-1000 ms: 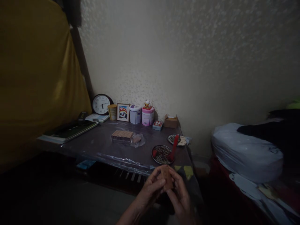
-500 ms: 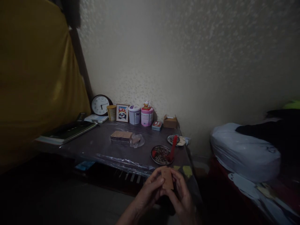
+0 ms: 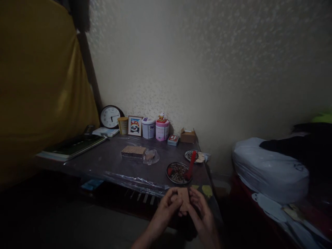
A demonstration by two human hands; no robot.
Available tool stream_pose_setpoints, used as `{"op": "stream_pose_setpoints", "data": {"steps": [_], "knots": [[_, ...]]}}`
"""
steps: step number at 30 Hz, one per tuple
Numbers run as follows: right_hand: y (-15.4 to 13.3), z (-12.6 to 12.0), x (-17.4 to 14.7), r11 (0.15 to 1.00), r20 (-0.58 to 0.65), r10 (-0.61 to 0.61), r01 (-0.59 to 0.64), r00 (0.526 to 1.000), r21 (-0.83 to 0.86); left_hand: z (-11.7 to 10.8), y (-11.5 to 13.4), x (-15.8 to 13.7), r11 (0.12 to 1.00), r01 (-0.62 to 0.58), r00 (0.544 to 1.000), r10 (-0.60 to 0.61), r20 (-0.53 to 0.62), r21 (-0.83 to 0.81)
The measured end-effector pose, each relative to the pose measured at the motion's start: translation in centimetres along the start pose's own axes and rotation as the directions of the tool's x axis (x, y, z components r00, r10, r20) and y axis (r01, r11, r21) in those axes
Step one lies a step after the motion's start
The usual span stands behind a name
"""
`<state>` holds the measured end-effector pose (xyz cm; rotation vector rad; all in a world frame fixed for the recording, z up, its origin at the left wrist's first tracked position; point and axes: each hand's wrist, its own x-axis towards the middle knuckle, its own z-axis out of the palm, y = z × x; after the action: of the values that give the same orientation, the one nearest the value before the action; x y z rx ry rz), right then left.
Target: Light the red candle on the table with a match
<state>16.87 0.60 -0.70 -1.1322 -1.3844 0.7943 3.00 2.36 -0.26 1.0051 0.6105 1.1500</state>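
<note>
Nearest to me, the person's left hand [image 3: 166, 211] and right hand [image 3: 201, 214] are meeting low in the room's dim light, at about six o'clock from the table's front edge. Between them they are holding a small tan card [image 3: 183, 197], flat face up toward the head. The left fingers are curling around its left edge and pinching it; the right fingers are pressing against its right edge and lower corner. It is too dark to tell how each fingertip is lying.

Just beyond the hands, the table [image 3: 109, 160] is lying under a clear plastic sheet. At its near right corner, around one o'clock from the card, a round patterned plate [image 3: 176, 173] is sitting with a red-handled tool [image 3: 191, 166] leaning across it. A second plate [image 3: 190, 155] with a bundle of sticks [image 3: 200, 157] is lying just behind. Toward eleven o'clock, a stack of tan cards [image 3: 133, 151] is resting beside a crumpled clear bag [image 3: 150, 156].

Farther back, along the wall, a clock [image 3: 110, 117], a framed panda picture [image 3: 135, 125], a white tin [image 3: 148, 127], a pink tin [image 3: 162, 129] and a small cardboard box [image 3: 188, 135] are standing in a row. At three o'clock, well apart, a pale pillow [image 3: 269, 169] is lying on a bed.
</note>
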Motion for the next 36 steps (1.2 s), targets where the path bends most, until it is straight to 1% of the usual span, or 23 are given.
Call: {"op": "stream_pose_setpoints", "data": {"steps": [3, 6, 8, 11, 13, 15, 18, 20, 22, 24, 26, 27, 29, 30, 32, 34, 36], "knots": [[0.1, -0.3, 0.3, 0.998, 0.023, -0.046, 0.047, 0.999, -0.038, 0.1, 0.2, -0.2, 0.993, -0.074, 0.997, 0.071, 0.044, 0.089], [0.0, -0.5, 0.4, 0.978, -0.048, -0.173, 0.165, 0.984, -0.127, 0.0, 0.6, -0.5, 0.981, -0.096, 0.995, 0.092, 0.031, 0.166], [-0.1, -0.6, 0.4, 0.942, -0.069, -0.276, 0.256, 0.959, -0.216, -0.2, 0.9, -0.8, 0.990, -0.058, 0.997, 0.052, 0.053, 0.128], [-0.3, -0.9, 0.3, 0.861, -0.035, -0.427, 0.395, 0.903, -0.321, -0.3, 1.2, -1.1, 1.000, 0.014, 0.991, -0.013, 0.130, -0.006], [-0.5, -1.0, 0.2, 0.808, -0.031, -0.501, 0.455, 0.865, -0.373, -0.3, 1.3, -1.1, 0.997, 0.036, 0.985, -0.024, 0.169, -0.066], [-0.7, -1.0, 0.1, 0.775, -0.032, -0.540, 0.483, 0.841, -0.407, -0.2, 1.4, -1.1, 0.995, 0.020, 0.981, -0.001, 0.196, -0.096], [-0.8, -0.9, 0.0, 0.755, -0.019, -0.566, 0.508, 0.825, -0.414, -0.1, 1.3, -0.9, 0.992, -0.016, 0.975, 0.044, 0.219, -0.126], [-0.7, -0.9, 0.0, 0.764, -0.023, -0.557, 0.502, 0.830, -0.404, -0.1, 1.3, -0.9, 0.989, -0.031, 0.970, 0.066, 0.233, -0.147], [-0.6, -0.9, 0.1, 0.801, -0.039, -0.520, 0.472, 0.853, -0.368, 0.0, 1.3, -0.9, 0.986, -0.033, 0.969, 0.072, 0.237, -0.165], [-0.4, -1.0, 0.1, 0.871, -0.055, -0.433, 0.402, 0.900, -0.282, 0.0, 1.4, -0.9, 0.983, -0.023, 0.972, 0.065, 0.224, -0.184], [-0.3, -1.2, 0.0, 0.936, -0.077, -0.318, 0.300, 0.945, -0.185, 0.1, 1.5, -0.9, 0.979, -0.014, 0.976, 0.058, 0.210, -0.203], [-0.4, -1.3, -0.1, 0.958, -0.087, -0.259, 0.245, 0.962, -0.149, 0.1, 1.5, -0.9, 0.978, -0.015, 0.976, 0.060, 0.210, -0.208], [-0.7, -1.4, -0.2, 0.982, -0.097, -0.168, 0.158, 0.981, -0.104, 0.0, 1.3, -0.9, 0.977, -0.025, 0.975, 0.071, 0.209, -0.213], [-1.0, -1.4, -0.3, 0.988, -0.082, -0.137, 0.130, 0.987, -0.085, 0.0, 1.2, -0.8, 0.977, -0.032, 0.976, 0.076, 0.205, -0.213], [-1.5, -1.4, -0.4, 0.994, -0.014, -0.103, 0.102, 0.995, -0.030, -0.1, 1.0, -0.7, 0.975, -0.048, 0.979, 0.089, 0.185, -0.216], [-1.7, -1.1, -0.6, 0.994, 0.072, -0.107, 0.106, 0.992, 0.009, -0.1, 0.9, -0.6, 0.975, -0.066, 0.982, 0.101, 0.160, -0.213], [-1.7, -0.8, -0.6, 0.991, 0.109, -0.131, 0.133, 0.985, -0.011, -0.1, 0.9, -0.5, 0.976, -0.083, 0.983, 0.113, 0.141, -0.203]]}}
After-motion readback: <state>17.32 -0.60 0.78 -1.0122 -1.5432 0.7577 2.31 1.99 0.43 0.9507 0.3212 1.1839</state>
